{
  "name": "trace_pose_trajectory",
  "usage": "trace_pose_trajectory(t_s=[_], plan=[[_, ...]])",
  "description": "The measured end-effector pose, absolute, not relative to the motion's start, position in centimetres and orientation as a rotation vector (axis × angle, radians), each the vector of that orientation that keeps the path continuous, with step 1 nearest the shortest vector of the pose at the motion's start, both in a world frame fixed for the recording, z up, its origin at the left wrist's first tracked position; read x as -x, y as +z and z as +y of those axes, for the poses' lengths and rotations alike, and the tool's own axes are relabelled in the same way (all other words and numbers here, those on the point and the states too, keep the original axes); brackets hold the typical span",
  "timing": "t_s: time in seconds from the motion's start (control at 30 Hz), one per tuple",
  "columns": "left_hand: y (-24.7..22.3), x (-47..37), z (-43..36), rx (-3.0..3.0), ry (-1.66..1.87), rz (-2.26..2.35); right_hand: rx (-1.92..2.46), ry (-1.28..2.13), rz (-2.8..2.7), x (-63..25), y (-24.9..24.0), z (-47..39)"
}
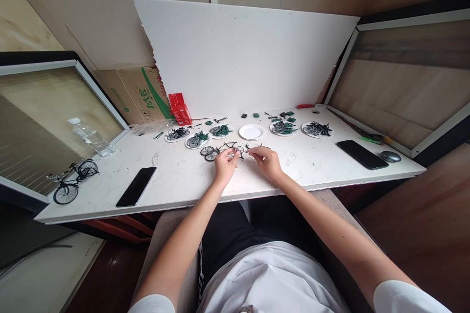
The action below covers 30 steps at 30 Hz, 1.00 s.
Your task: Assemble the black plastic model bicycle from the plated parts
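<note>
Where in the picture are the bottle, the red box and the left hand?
Bottle [91, 138]: head view, on its clear body.
Red box [180, 110]: head view, middle of its visible surface.
Left hand [224, 164]: head view, on its back.

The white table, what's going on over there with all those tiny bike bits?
A person's left hand and right hand are close together, fingertips at small black bicycle parts; exactly what each pinches is too small to tell. Wheels lie beside the left hand. Plates of parts sit behind, and a whole model bicycle is at the table's left end.
</note>
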<state>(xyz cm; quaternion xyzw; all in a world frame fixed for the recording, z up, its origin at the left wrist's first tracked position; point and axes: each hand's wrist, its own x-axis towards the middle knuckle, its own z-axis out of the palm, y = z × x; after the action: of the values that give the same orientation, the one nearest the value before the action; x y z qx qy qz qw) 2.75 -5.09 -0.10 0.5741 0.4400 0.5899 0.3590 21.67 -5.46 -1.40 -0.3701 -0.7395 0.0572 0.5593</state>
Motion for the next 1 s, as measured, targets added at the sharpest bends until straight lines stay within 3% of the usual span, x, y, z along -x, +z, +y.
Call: trace_pose_trajectory(t_s=[1.0], plan=[[0.09,-2.5,-5.23,-1.515,1.489,1.17,1.008,0.245,-1.737,-21.8,-2.19,-5.09]])
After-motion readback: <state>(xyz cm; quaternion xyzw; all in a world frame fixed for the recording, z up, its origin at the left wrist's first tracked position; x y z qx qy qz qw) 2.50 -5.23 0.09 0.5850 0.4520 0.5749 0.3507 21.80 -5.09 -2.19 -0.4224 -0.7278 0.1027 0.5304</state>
